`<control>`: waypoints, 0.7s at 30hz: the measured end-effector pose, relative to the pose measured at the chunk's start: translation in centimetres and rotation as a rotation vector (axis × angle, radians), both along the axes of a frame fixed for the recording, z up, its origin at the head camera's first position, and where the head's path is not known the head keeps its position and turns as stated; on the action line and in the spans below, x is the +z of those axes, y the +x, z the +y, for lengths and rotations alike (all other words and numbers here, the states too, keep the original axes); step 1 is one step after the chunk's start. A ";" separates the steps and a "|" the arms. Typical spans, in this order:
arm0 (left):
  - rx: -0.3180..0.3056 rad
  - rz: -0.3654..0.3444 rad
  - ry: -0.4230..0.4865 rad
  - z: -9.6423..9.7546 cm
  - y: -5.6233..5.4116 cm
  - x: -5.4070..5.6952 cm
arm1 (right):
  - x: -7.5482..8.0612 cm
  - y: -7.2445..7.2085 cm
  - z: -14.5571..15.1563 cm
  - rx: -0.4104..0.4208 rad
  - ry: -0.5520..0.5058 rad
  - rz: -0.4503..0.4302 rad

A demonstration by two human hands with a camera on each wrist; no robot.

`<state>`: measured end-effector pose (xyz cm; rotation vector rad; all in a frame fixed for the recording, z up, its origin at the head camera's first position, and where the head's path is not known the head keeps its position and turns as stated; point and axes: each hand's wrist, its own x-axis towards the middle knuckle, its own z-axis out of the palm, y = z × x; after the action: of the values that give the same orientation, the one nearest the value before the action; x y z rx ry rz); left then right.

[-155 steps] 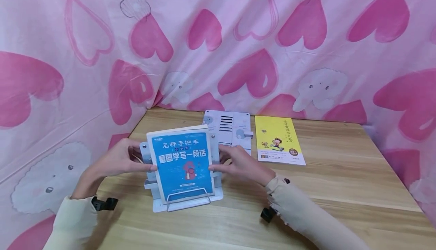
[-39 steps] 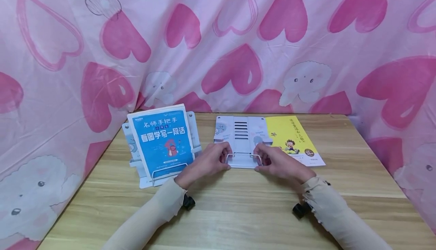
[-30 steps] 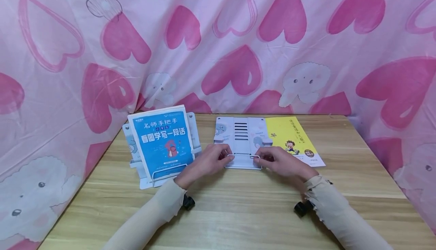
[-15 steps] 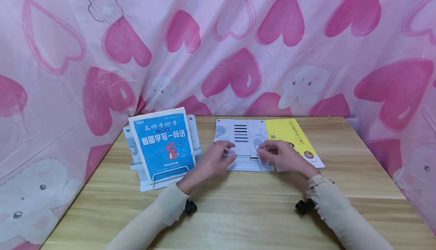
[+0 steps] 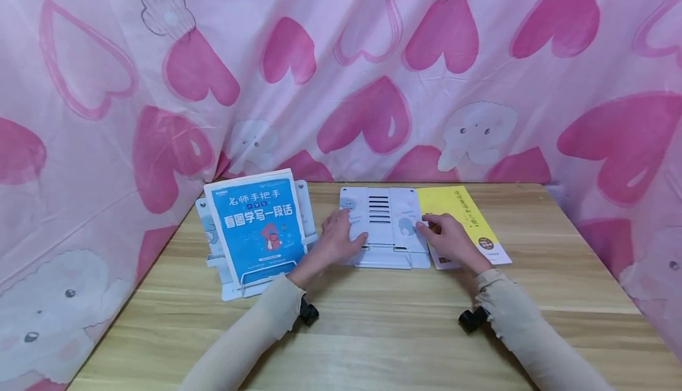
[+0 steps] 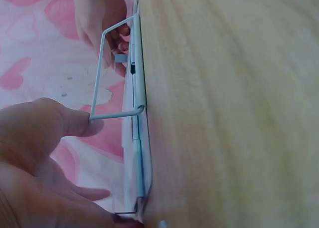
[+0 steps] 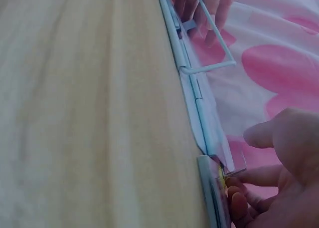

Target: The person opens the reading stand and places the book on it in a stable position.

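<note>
A pale book stand (image 5: 379, 225) with cartoon prints and a row of slots lies flat on the table. Its wire page holder (image 6: 97, 73) sticks up at the near edge. My left hand (image 5: 337, 242) is at the stand's left edge, fingers spread and thumb apart, holding nothing. At the right edge is my right hand (image 5: 452, 240), its fingertips beside the side tab (image 7: 239, 165), the thumb separate from the fingers. The hand partly covers a yellow book (image 5: 462, 207) lying against the stand's right side.
Another book stand (image 5: 306, 207) stands tilted up on the left, bearing a blue-covered book (image 5: 261, 225) behind its wire. The wooden table (image 5: 383, 326) meets a pink heart-print curtain (image 5: 362, 23) at the back and left.
Both hands brought the left stand with the blue book down on the table, then moved to the flat stand's wire. They have since let go of the wire and spread to the stand's sides.
</note>
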<state>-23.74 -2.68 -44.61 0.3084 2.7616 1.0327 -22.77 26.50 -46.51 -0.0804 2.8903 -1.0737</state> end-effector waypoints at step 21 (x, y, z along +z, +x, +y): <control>0.090 0.203 0.366 0.3 0.1 0.5 | 0.5 -0.3 2.9 -0.089 -0.458 -0.173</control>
<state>-23.62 -2.35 -44.07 0.3585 2.7665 1.6174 -23.07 29.43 -45.98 0.1173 2.4655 -1.6478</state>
